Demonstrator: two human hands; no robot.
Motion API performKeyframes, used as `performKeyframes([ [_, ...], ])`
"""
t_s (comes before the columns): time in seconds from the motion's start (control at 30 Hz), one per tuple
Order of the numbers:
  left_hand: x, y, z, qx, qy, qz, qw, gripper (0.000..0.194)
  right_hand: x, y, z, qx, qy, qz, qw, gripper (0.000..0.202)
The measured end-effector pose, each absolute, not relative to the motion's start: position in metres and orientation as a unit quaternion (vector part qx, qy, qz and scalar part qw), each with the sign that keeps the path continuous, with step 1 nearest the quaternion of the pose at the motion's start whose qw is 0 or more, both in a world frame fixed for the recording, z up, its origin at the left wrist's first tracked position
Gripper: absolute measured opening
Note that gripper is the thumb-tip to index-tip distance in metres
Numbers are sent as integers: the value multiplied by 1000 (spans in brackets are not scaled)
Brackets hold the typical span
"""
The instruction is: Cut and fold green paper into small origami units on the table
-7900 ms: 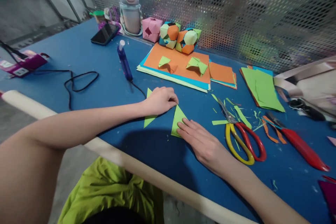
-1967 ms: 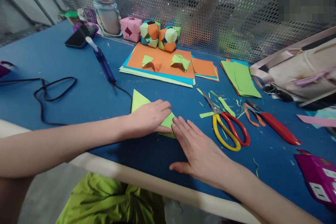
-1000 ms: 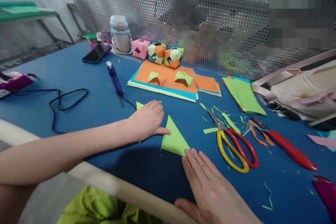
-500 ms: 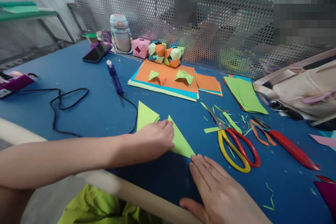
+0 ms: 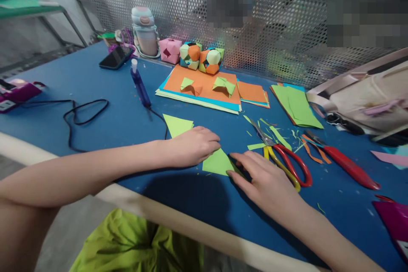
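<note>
Okay, left hand [image 5: 200,146]: curled over top of green paper piece [image 5: 218,164]; grip hidden, can't tell.
Right hand [image 5: 269,180]: loosely spread, thumb and forefinger apart at paper's right corner.
Green paper piece: on blue table [image 5: 95,83], between hands.
Second green piece [image 5: 177,125]: partly behind left hand.
Scissors [image 5: 279,148]: beyond right hand, handle overlapped.

Matt green paper [image 5: 216,162] lies under the left hand [image 5: 199,145]. Right of the right hand [image 5: 263,176], a red handle [image 5: 350,166] looks like glossy plastic.
</note>
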State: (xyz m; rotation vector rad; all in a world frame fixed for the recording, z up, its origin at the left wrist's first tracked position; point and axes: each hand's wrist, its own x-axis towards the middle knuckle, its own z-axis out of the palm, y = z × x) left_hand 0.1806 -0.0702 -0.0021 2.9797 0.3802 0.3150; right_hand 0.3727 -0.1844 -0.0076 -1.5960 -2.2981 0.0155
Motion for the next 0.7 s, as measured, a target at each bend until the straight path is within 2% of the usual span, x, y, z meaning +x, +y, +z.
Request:
performKeyframes([
  [0.13, 180, -71, 10, 988, 145, 45, 25, 22, 371, -180, -8, -599, -772, 113, 178, 30],
  [0.2, 179, -70, 15, 985, 156, 53, 48, 19, 372, -176, -4, -618, -735, 187, 206, 25],
  [0.3, 177, -68, 23, 960, 192, 123, 164, 17, 374, -169, 0, -644, -637, 282, 317, 22],
  [0.4, 177, -68, 32, 872, 294, 227, 318, 13, 374, -163, 2, -631, -494, 349, 486, 35],
  [0.47, 178, -71, 35, 794, 364, 268, 405, 12, 373, -161, 1, -589, -430, 400, 556, 38],
  [0.57, 184, -81, 32, 681, 415, 288, 530, 14, 370, -160, -3, -551, -406, 466, 560, 32],
  [0.7, 190, -95, 24, 599, 413, 241, 642, 14, 370, -161, -5, -578, -421, 455, 531, 27],
])
